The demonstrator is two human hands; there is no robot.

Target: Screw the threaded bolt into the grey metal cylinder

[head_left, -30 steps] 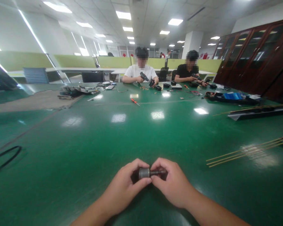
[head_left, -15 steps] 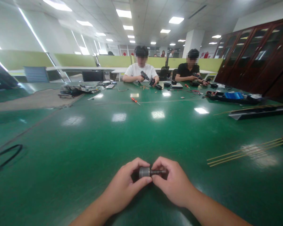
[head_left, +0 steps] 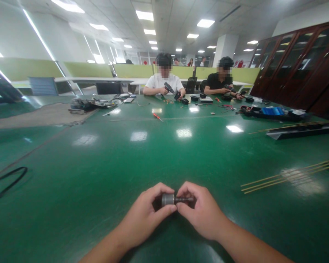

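A dark grey metal part (head_left: 168,199) with a wide cylinder at its left end and a thin ridged shaft to the right lies sideways between my hands, low in the middle of the view. My left hand (head_left: 146,213) grips the cylinder, thumb below and fingers above. Around the shaft, my right hand (head_left: 204,210) has its thumb and fingers curled, their tips close to where the shaft meets the cylinder. The right end of the shaft is partly hidden by that hand. Beneath both hands is the glossy green table (head_left: 126,164).
A red screwdriver (head_left: 157,117) lies farther back. Thin rods (head_left: 279,178) and a black channel (head_left: 298,131) are at right, a black cable (head_left: 13,182) at left. Across the table, two people (head_left: 164,82) hold tools beside an open case (head_left: 274,112) and scattered parts.
The view has shifted very slightly. Both hands keep the same hold on the metal part.
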